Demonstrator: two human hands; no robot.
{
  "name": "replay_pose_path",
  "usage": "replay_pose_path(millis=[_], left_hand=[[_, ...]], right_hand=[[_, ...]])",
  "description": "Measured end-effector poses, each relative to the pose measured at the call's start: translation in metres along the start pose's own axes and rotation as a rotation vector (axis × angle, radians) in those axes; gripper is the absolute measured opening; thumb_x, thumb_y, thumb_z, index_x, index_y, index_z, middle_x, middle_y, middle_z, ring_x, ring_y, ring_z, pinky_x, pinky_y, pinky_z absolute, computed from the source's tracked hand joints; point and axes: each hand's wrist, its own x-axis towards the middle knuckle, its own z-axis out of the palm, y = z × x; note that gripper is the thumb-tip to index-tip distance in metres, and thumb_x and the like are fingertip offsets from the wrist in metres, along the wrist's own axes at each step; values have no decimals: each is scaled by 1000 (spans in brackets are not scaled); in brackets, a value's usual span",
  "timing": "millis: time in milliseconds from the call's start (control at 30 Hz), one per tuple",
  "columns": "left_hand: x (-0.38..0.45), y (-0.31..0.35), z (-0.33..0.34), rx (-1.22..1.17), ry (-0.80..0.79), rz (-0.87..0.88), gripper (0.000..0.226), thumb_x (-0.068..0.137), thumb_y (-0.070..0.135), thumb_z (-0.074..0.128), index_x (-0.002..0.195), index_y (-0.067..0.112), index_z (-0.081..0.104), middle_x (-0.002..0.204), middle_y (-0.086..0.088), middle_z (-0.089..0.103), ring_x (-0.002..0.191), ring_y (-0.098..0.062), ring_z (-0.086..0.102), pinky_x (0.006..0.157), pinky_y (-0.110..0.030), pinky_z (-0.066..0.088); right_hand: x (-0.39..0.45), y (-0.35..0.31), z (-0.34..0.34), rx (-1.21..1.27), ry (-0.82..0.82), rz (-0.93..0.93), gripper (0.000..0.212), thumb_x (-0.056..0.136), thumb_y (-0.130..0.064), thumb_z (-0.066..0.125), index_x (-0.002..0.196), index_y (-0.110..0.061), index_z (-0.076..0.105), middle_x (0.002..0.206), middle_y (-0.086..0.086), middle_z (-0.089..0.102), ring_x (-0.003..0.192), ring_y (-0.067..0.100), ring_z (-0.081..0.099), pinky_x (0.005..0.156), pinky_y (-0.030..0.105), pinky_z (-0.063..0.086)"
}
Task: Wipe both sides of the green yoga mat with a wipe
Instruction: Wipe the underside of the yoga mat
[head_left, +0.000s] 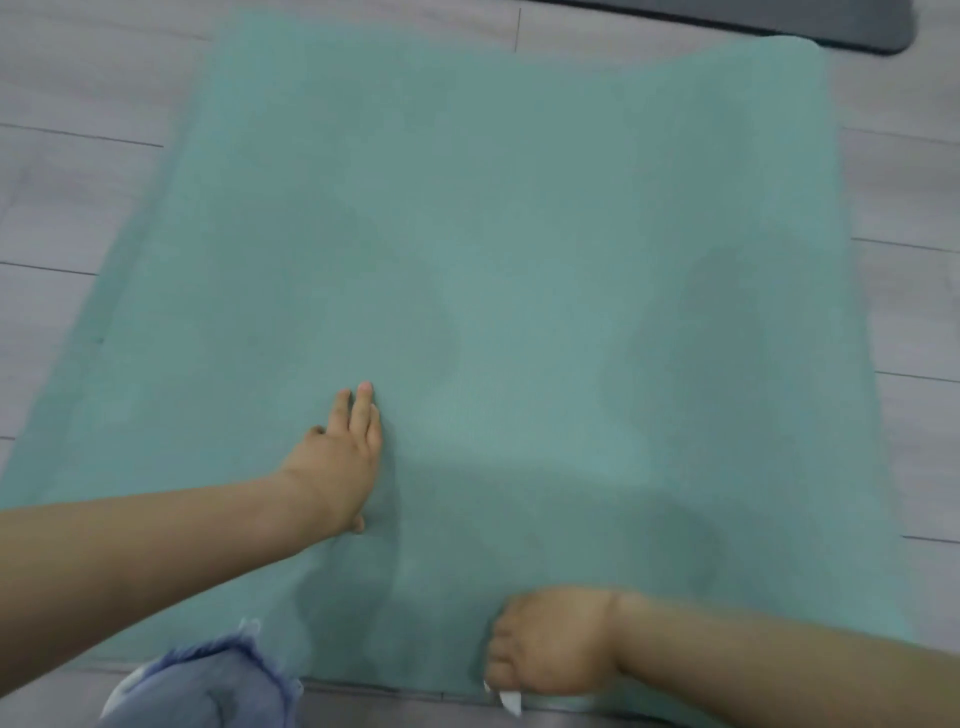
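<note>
The right hand is curling its fingers around a mostly hidden white wipe; the left hand is pressing straight, closed fingers on the green yoga mat.

The left arm is reaching in from the lower left, its forearm bare, and the left hand is lying flat with straight fingers pointing toward the mat's far edge, palm pressing down. The right arm is coming in from the lower right corner, and the right hand is curling its fingers around a white wipe at the mat's near edge.
</note>
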Motion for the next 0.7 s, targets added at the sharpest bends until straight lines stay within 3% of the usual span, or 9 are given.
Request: replay_pose_path(millis=[133, 200, 267, 300, 400, 500, 567, 633, 700], left_hand=[[5, 11, -8, 44, -31, -45, 124, 82, 51, 73, 147, -15, -9, 154, -39, -16, 148, -48, 3, 114, -39, 35], [5, 12, -8, 64, -52, -50, 124, 82, 51, 72, 147, -16, -9, 154, -40, -16, 148, -49, 4, 113, -40, 35], [3, 11, -6, 69, -59, -50, 124, 82, 54, 70, 147, -15, -10, 154, -39, -16, 148, -49, 2, 112, -39, 35], [3, 10, -6, 64, -56, -49, 124, 83, 55, 69, 147, -15, -11, 154, -39, -17, 148, -48, 2, 112, -39, 35], [2, 9, -5, 44, -55, -51, 125, 83, 55, 69, 147, -15, -12, 154, -37, -19, 149, -46, 0, 112, -38, 34], [3, 10, -5, 74, -60, -71, 128, 81, 59, 69, 147, -15, -12, 154, -38, -18, 148, -47, 1, 116, -40, 29], [4, 13, -7, 89, -73, -90, 126, 81, 57, 70, 147, -15, -10, 154, -38, -16, 148, -47, 2, 117, -41, 26], [5, 16, -12, 101, -90, -112, 123, 83, 52, 71, 148, -15, -10, 155, -38, -16, 148, -47, 2, 118, -42, 25], [6, 19, -15, 116, -112, -136, 120, 85, 48, 71, 147, -15, -11, 155, -37, -17, 149, -46, 0, 118, -45, 23]], right_hand=[[-23, 110, -85, 35, 300, 270, 21, 95, -20, 50, 96, -16, 71, 110, -1, 68, 100, 12, 61, 91, 22, 41], [-48, 155, -116, 5, 487, 714, 17, 91, -20, 54, 100, -16, 68, 113, 1, 67, 104, 18, 61, 87, 21, 39], [-61, 170, -113, -3, 720, 1162, 19, 91, -19, 53, 104, -7, 60, 111, 14, 65, 103, 32, 61, 83, 31, 43], [-55, 167, -103, 14, 800, 1257, 21, 92, -20, 51, 105, -5, 58, 110, 17, 65, 102, 34, 61, 82, 35, 45], [-29, 112, -46, 32, 742, 956, 31, 88, -27, 40, 105, -12, 62, 103, 11, 67, 96, 31, 63, 81, 33, 46], [-24, 9, 20, 120, 294, 458, 31, 89, -31, 35, 99, -22, 62, 92, 1, 65, 85, 23, 63, 74, 29, 50], [-38, -18, 49, -1, 58, 286, 26, 92, -28, 34, 90, -26, 59, 83, -9, 60, 77, 11, 60, 72, 25, 49], [-49, 7, 29, -61, 111, 211, 18, 92, -25, 41, 88, -27, 59, 81, -11, 59, 75, 9, 58, 70, 22, 47], [-60, 55, -17, -21, 294, 254, 12, 91, -23, 48, 88, -26, 59, 83, -10, 60, 79, 12, 57, 70, 23, 43]])
